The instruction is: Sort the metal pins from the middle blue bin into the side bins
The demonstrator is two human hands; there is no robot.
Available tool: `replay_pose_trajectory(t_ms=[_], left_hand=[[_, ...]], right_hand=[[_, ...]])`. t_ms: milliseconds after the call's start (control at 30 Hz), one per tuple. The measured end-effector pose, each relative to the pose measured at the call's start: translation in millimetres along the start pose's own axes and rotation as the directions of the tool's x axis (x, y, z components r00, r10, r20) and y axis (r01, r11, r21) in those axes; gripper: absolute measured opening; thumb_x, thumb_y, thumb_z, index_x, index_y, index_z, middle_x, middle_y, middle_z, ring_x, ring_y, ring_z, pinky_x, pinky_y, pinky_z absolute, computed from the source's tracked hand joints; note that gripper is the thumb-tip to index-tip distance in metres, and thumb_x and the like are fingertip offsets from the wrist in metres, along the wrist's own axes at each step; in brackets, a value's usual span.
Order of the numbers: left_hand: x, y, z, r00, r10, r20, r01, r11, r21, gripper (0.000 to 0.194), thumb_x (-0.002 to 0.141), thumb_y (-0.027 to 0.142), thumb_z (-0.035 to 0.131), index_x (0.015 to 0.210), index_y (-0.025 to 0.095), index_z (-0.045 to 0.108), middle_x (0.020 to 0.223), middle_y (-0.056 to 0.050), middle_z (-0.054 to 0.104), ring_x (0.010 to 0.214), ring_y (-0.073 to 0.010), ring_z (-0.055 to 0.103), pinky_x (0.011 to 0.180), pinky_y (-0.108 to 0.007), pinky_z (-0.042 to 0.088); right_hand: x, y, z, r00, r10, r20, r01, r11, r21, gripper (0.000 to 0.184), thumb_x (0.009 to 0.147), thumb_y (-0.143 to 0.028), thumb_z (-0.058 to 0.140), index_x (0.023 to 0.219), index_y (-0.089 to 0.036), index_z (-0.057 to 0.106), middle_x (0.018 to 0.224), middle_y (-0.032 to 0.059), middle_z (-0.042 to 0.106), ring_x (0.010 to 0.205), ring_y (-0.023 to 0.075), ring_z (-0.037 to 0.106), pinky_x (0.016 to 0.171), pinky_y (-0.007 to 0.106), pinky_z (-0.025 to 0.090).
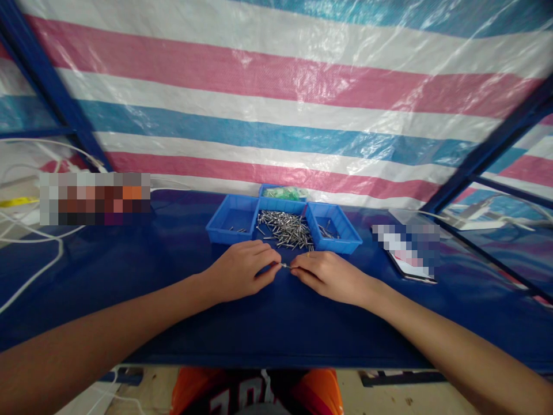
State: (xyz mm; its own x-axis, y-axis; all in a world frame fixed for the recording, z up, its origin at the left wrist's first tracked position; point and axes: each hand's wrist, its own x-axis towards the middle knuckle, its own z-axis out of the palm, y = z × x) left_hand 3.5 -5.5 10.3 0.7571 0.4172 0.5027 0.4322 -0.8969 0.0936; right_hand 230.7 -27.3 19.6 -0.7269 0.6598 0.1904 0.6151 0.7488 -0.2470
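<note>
Between my two hands, just above the blue table, is a small silver metal pin, rather like a rivet; its exact kind is too small to tell. My left hand pinches one end between thumb and fingers. At the other end, the fingertips of my right hand are closed on it. Right behind the hands lies a heap of similar metal pins in the middle blue bin. A left blue bin holds a few pins, and a right blue bin holds several.
Behind the middle bin, another bin holds a green plastic bag. A phone lies on the table to the right. White cables run along the left side. Blue frame posts and a striped plastic sheet close off the back.
</note>
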Motion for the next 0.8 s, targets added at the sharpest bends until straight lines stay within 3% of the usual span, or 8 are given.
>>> replay_pose_trajectory(t_ms=[200,433,667,800], left_hand=[[0.0,-4.2,1.7,0.995,-0.052,0.091,0.049,0.998,0.036,0.013,0.09,0.02,0.046,0.083,0.017,0.057,0.079,-0.001,0.062,0.074,-0.0136,0.056,0.076,-0.026,0.041],[-0.1,-0.7,1.3,0.978,-0.023,0.209,0.024,1.0,0.0,0.014,0.091,0.022,0.047,0.088,0.018,0.06,0.078,0.0,0.061,0.073,-0.0131,0.057,0.072,-0.024,0.041],[-0.1,-1.0,2.4,0.976,-0.037,0.215,0.046,0.998,-0.034,0.015,0.092,0.023,0.047,0.089,0.017,0.06,0.079,0.0,0.062,0.075,-0.0133,0.058,0.071,-0.023,0.042],[-0.6,-1.7,2.2,0.985,-0.06,0.16,0.073,0.995,-0.072,0.014,0.091,0.021,0.047,0.089,0.017,0.06,0.082,-0.001,0.063,0.077,-0.0134,0.058,0.072,-0.023,0.043]], right_hand=[[-1.8,3.4,-2.4,0.997,0.013,-0.076,-0.015,1.0,-0.023,0.021,0.096,-0.021,0.041,0.099,-0.015,0.061,0.086,0.007,0.066,0.082,0.0173,0.063,0.075,0.029,0.047],[-3.1,-3.6,-4.6,0.989,-0.069,-0.133,0.07,0.998,0.004,0.024,0.098,-0.026,0.04,0.098,-0.015,0.062,0.085,0.0066,0.066,0.079,0.0165,0.062,0.072,0.029,0.049],[-3.7,-5.7,-5.5,0.979,-0.085,-0.186,0.086,0.996,-0.001,0.024,0.098,-0.026,0.04,0.098,-0.015,0.062,0.085,0.0064,0.067,0.078,0.0158,0.063,0.073,0.028,0.049],[-3.0,-5.3,-6.7,0.983,-0.054,-0.176,0.053,0.999,-0.012,0.024,0.098,-0.025,0.04,0.098,-0.014,0.061,0.084,0.0075,0.066,0.078,0.0169,0.063,0.072,0.028,0.049]])
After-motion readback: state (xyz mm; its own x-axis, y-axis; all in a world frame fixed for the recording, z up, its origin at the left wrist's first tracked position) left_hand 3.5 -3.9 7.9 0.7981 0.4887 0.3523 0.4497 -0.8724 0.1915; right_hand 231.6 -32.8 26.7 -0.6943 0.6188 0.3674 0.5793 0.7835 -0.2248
